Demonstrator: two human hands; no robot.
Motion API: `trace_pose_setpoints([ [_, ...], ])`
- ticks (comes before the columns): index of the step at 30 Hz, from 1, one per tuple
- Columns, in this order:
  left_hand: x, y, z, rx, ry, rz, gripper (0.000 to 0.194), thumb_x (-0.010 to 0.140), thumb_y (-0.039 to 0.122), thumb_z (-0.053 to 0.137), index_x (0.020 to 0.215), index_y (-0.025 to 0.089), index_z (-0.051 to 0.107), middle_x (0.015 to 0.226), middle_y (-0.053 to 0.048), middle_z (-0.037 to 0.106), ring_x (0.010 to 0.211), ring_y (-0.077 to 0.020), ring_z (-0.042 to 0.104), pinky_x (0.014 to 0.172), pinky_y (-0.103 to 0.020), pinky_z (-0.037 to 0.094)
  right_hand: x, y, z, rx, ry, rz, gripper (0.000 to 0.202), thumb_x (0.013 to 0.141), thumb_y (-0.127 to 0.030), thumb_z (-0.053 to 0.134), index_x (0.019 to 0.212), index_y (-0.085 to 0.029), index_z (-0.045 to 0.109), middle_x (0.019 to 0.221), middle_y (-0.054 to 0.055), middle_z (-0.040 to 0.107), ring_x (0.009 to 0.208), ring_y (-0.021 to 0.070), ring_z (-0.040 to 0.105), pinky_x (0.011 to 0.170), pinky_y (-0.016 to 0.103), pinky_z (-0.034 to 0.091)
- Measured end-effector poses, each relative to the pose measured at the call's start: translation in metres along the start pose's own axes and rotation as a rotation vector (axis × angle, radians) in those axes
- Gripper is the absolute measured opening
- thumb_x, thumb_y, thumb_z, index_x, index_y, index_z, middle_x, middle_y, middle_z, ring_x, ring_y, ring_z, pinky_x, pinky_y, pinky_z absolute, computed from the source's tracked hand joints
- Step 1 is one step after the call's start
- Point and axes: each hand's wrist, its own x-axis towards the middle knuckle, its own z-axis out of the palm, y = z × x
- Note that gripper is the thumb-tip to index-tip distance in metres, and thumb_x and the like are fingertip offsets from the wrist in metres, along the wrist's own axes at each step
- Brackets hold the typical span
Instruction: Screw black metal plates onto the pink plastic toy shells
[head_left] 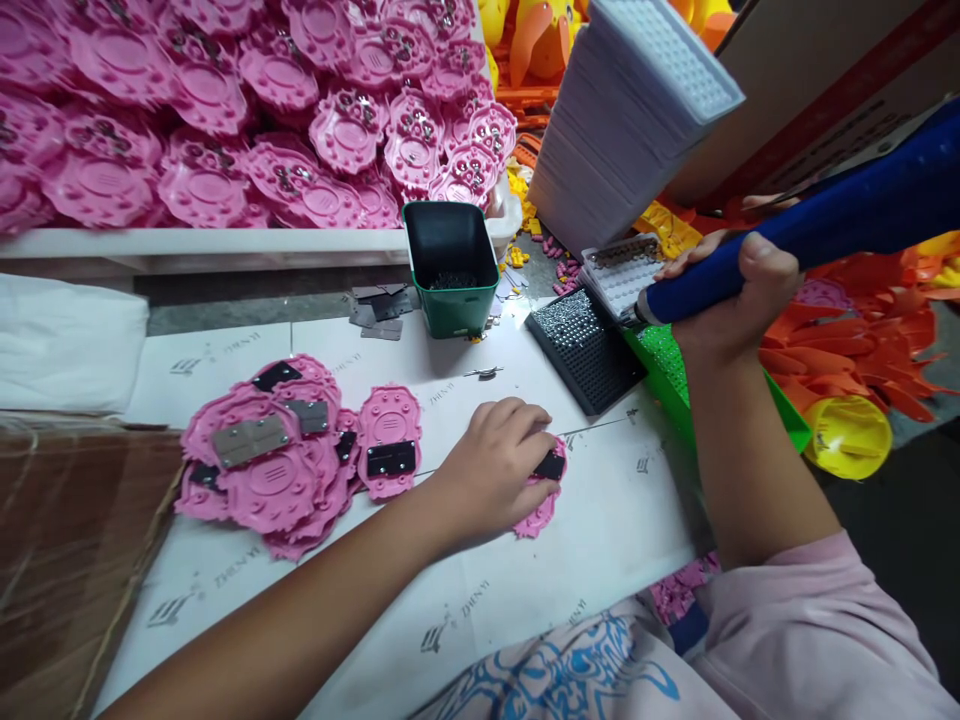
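Observation:
My left hand [495, 465] is closed over a pink plastic part [537, 518] lying on the paper-covered table; a black plate shows on it between my fingers. My right hand [739, 295] grips a blue electric screwdriver [825, 215], held slanted. Its tip points down at the corner of a black screw tray [589, 350] full of small holes, many with shiny screws in them. Left of my left hand lies another pink part with a black plate [391, 458]. Farther left is a pile of pink parts [274, 495] bearing dark and grey plates.
A green tub [454, 310] with small dark pieces stands beyond my left hand, beside loose dark plates [382, 310]. A bright green tray [780, 410] lies under my right forearm. Tall stacked white trays [611, 130], a pink-filled white crate [262, 245] and a cardboard box [75, 540] surround the table.

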Motion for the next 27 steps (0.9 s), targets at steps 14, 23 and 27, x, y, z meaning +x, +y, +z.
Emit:
trace_pose_setpoints([
  [14,0.000,0.002,-0.003,0.014,-0.020,-0.002,0.028,0.080,0.034,0.065,0.103,0.017,0.066,0.116,-0.012,0.058,0.111,-0.0293,0.047,0.098,-0.049,0.037,-0.006,-0.017,0.006,0.223,0.275,-0.107,0.013,0.063,-0.039,0.060,0.075,-0.038,0.055,0.058,-0.005,0.052,0.052,0.0182,0.047,0.056,0.042,0.041],
  [23,0.001,0.000,0.002,0.009,0.081,-0.031,0.022,0.082,0.028,0.063,0.100,0.015,0.065,0.104,-0.011,0.062,0.103,-0.0270,0.050,0.091,-0.044,0.039,-0.039,-0.051,0.020,0.397,0.264,-0.152,0.031,0.066,-0.035,0.052,0.093,-0.024,0.062,0.056,-0.002,0.055,0.046,0.0160,0.051,0.045,0.032,0.039],
  [27,0.001,-0.001,0.003,0.012,0.114,-0.060,0.026,0.083,0.033,0.067,0.100,0.014,0.064,0.104,-0.011,0.063,0.102,-0.0267,0.050,0.091,-0.044,0.039,-0.074,-0.078,0.022,0.435,0.012,0.015,0.029,0.064,-0.033,0.065,0.092,-0.027,0.066,0.058,-0.002,0.059,0.049,0.0185,0.056,0.050,0.037,0.049],
])
